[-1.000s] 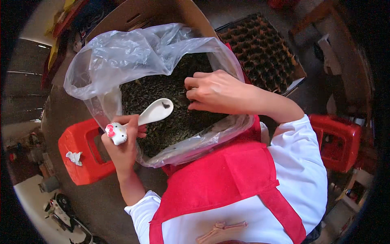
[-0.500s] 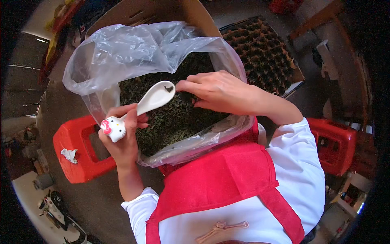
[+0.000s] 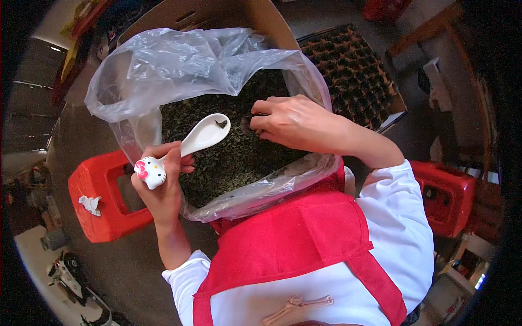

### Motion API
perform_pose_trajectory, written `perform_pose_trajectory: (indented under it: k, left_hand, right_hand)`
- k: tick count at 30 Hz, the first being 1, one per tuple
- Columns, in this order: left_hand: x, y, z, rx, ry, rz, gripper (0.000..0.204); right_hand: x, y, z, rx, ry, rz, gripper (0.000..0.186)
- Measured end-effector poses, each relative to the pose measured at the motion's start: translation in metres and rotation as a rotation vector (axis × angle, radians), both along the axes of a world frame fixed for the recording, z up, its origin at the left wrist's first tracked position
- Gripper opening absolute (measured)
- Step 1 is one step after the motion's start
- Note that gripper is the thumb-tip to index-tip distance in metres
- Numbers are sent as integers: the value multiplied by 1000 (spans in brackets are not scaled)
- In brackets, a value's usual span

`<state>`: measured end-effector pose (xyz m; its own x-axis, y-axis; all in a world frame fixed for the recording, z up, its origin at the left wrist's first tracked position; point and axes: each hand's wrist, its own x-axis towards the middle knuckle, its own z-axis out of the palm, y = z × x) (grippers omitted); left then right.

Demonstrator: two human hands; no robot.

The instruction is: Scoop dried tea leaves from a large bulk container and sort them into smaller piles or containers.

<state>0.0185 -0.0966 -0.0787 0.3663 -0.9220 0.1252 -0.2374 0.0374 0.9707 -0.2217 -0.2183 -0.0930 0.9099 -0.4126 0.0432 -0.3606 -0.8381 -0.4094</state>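
My left hand [image 3: 165, 196] is closed around the handle of a white spoon [image 3: 202, 136], whose end is shaped like a cat's head with a pink bow. A small dark leaf piece [image 3: 221, 124] lies in the spoon's bowl. Just right of it, my right hand [image 3: 291, 122] hovers over dark dried leaves [image 3: 223, 165] with its fingers curled together. Something dark and blurred shows at those fingertips; I cannot make it out. The leaves fill a clear plastic bag [image 3: 174, 65] with its mouth wide apart.
A cardboard box flap [image 3: 217, 19] rises behind the bag. Beyond my right arm lies a tray with rows of dark cells [image 3: 353, 76]. Red plastic stools stand at left [image 3: 92, 217] and right [image 3: 448, 201], the left one with a crumpled white tissue [image 3: 89, 205] on it.
The spoon's bowl has moved slightly left and down, away from my right fingers. My right fingers have drawn back from the bowl's rim and curled in over the leaves.
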Motion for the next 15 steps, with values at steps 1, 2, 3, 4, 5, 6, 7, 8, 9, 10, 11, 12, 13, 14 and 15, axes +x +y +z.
perform_pose_trajectory:
  k: [1,2,3,4,5,6,7,8,9,10,11,12,13,14,15]
  left_hand:
    - [0,0,0,5,10,8,19]
    - [-1,0,1,10,19,15,18]
    - [-1,0,1,10,20,16,18]
    - [-1,-1,1,7,17,18,18]
    - [-2,0,1,4,15,20,18]
    - [-1,0,0,4,16,20,18]
    - [-1,0,-1,5,12,21,17]
    - [0,0,-2,6,8,21,17]
    - [-1,0,-2,6,8,23,17]
    - [-1,1,-3,-1,9,21,16]
    - [-1,1,-3,-8,9,20,16]
    - [-1,2,-3,-7,8,22,16]
    - [-2,3,-4,-9,21,35,16]
    - [-2,4,-4,-12,33,46,16]
    - [-3,5,-4,-13,33,48,16]
  right_hand:
    - [0,0,-2,-15,3,-3,22]
    - [1,-1,-3,-29,5,-8,24]
    - [1,-1,-3,-29,6,-6,24]
    - [1,-1,-4,-20,-24,-16,27]
    - [1,0,-4,-10,-53,-26,30]
    - [1,0,-3,-10,-52,-25,30]
    - [2,1,-1,-15,-36,-39,34]
    - [3,2,1,-20,-22,-52,39]
    - [3,2,2,-20,-22,-51,39]
    - [2,2,3,-8,-10,-49,41]
    - [2,2,3,4,1,-47,43]
    - [2,2,3,5,1,-44,43]
    - [2,2,3,24,-5,-59,43]
    - [2,3,3,42,-12,-77,42]
    - [2,3,3,41,-12,-75,42]
